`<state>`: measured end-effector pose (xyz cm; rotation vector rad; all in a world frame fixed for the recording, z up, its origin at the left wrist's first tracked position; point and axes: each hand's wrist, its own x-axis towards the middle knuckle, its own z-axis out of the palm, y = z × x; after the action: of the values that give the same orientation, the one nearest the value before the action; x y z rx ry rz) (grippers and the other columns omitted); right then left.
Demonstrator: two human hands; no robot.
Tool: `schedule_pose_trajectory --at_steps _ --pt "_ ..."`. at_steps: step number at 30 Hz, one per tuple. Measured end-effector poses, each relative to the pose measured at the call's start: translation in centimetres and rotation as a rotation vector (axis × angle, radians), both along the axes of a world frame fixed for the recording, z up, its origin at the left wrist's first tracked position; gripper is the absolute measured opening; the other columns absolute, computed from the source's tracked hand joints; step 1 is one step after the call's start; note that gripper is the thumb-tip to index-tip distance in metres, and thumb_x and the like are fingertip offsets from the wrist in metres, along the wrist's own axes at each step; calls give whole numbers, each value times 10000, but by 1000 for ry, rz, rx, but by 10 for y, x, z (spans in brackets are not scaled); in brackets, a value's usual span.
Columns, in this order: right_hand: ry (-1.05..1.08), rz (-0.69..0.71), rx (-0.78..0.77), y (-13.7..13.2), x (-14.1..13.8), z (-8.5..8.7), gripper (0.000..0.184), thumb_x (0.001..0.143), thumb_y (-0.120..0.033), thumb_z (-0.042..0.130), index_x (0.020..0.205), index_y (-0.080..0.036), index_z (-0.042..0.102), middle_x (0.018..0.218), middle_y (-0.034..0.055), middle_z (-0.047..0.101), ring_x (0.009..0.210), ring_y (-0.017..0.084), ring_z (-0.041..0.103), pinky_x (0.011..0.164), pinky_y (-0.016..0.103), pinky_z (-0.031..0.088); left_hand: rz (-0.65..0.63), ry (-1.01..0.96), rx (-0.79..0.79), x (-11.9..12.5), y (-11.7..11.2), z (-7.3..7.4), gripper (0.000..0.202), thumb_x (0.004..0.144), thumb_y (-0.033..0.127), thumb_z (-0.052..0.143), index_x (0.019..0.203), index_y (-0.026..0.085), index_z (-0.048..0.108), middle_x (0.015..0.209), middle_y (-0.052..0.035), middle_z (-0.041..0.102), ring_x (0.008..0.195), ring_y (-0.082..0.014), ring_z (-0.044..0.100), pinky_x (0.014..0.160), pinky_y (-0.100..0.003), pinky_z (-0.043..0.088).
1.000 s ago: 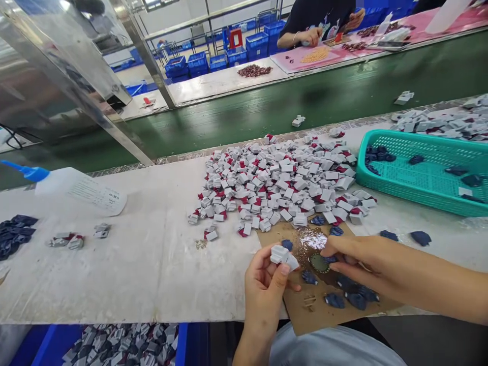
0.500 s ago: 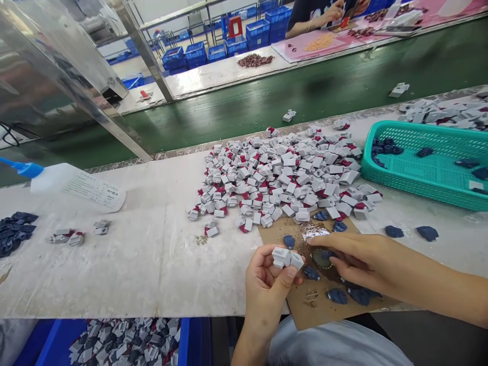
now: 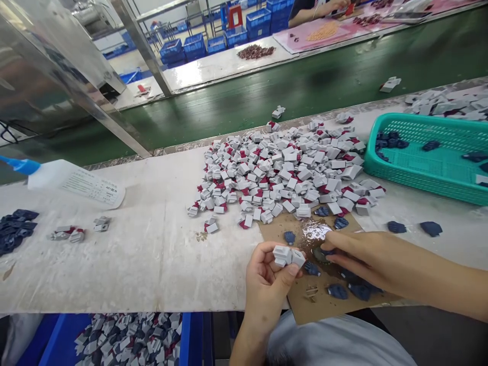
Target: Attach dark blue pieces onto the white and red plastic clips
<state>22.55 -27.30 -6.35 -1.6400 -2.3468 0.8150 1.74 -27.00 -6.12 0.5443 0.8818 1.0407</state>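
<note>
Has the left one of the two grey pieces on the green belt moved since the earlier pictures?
Yes, the grey piece has moved left along the green belt, closer to the metal post.

Blue crates (image 3: 258,23) beyond green belt (image 3: 221,108)

Loose parts (image 3: 278,112) have been carried leftward along the belt (image 3: 213,95). Right hand (image 3: 354,256), opened wider 0.5 s ago, has been drawn closed; blue piece (image 3: 328,251) now pinched at disc (image 3: 319,255). In left hand (image 3: 269,277), grey part (image 3: 287,255) slightly turned since 1.0 s ago.
</note>
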Motion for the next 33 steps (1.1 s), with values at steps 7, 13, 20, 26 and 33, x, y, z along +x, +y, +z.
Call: schedule_pose_trajectory --at_steps 7,13,20,26,33 --pt "-20 87 8 5 -4 -4 235 915 -295 294 706 -216 366 647 34 541 505 168 470 470 310 230 12 -36 -22 1 -1 1 306 620 237 823 846 155 633 830 -23 714 664 -96 647 534 -137 523" --pt "304 -77 -147 6 -12 26 225 930 -419 386 852 -232 485 631 5 530 531 127 494 467 254 359 38 -57 -24 2 -1 2 299 610 212 830 841 151 650 828 -28 723 668 -88 648 534 -121 524" --pt "508 -142 -159 6 -36 51 173 916 -388 474 867 -224 494 598 -23 513 486 85 455 437 223 309 -14 -59 52 -1 -3 -4 264 647 169 808 867 167 662 869 -14 727 713 -77 666 609 -106 520" --pt "499 -88 -224 11 -37 51 202 915 -408 459 886 -216 514 606 -18 555 497 95 489 429 225 324 -86 -57 107 -4 -3 -10 247 686 140 780 895 179 655 897 2 725 729 -64 667 625 -94 522" --pt "334 95 -380 17 -25 55 237 941 -407 406 889 -223 546 783 9 600 702 120 557 593 235 415 -193 182 257 -10 -10 -14 238 735 121 733 948 182 646 930 -5 721 817 -71 671 712 -92 519"
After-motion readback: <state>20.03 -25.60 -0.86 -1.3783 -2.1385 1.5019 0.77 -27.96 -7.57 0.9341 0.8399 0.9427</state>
